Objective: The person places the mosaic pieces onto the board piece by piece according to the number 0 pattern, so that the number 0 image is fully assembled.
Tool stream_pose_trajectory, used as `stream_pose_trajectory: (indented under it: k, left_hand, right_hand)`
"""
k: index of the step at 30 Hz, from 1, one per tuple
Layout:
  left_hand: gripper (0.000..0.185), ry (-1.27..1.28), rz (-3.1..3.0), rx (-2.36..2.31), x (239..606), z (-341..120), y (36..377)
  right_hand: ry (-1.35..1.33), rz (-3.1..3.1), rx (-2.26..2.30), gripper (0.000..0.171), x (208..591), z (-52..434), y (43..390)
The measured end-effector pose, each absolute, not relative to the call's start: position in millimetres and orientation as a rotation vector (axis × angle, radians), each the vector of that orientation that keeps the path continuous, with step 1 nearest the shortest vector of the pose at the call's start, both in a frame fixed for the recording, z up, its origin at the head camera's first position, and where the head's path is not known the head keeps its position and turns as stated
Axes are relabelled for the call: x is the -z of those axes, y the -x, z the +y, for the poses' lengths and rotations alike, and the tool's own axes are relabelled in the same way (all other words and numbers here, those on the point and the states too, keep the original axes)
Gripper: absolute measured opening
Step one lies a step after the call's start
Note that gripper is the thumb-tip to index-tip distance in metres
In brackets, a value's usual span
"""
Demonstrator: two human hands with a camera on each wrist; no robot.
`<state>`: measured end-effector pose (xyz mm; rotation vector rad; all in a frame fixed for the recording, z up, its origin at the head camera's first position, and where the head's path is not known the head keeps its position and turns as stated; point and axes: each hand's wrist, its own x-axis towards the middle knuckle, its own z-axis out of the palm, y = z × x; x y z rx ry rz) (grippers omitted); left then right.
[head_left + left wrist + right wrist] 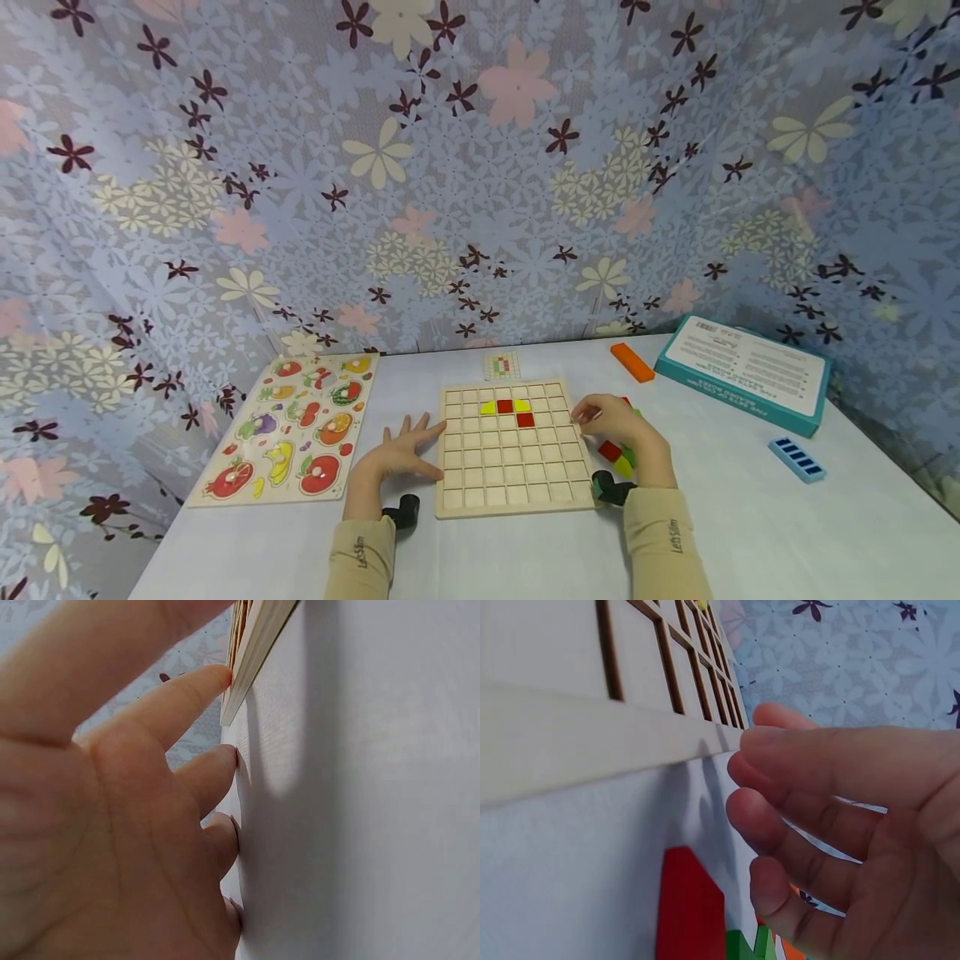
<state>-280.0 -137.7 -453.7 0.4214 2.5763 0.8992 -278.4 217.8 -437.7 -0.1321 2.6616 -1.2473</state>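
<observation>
Beside the spread left hand, the board could shift, I feared, if the right hand, its hold unclear, bumped it.

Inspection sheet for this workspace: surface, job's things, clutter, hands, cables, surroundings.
Surface: plain white tabletop.
Job's things: pale wooden grid board holding two red square pieces and two yellow curved pieces; loose red, green and yellow pieces at its right; small grid-pattern card beyond it.
Clutter: pale flat fruit-picture board at left; orange rectangular block, teal-and-white rectangular box, blue dark-slotted block at right.
Hands: left hand spread, index fingertip touching the grid board's edge; right hand loosely curled near the opposite edge, nothing visible held.
Cables: nothing seen.
Surroundings: blue-grey floral fabric behind.
</observation>
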Motion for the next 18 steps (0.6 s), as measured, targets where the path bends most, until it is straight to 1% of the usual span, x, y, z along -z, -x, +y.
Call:
stream_pose_trajectory:
  k: [7, 14, 18]
  left_hand:
    - [0.088, -0.436, 2.580, -0.901, 455.0, -138.2, 280.6]
    - [0.088, -0.425, 2.583, -0.904, 454.8, -138.9, 280.0]
    - [0.089, -0.413, 2.590, -0.901, 454.0, -138.5, 279.4]
  right_hand:
    - [0.074, 2.619, 1.202, 0.022, 436.2, 222.7, 276.0]
    - [0.090, 2.613, 1.122, 0.028, 433.1, 226.5, 274.0]
    - [0.054, 2.603, 1.077, 0.030, 432.8, 226.9, 273.1]
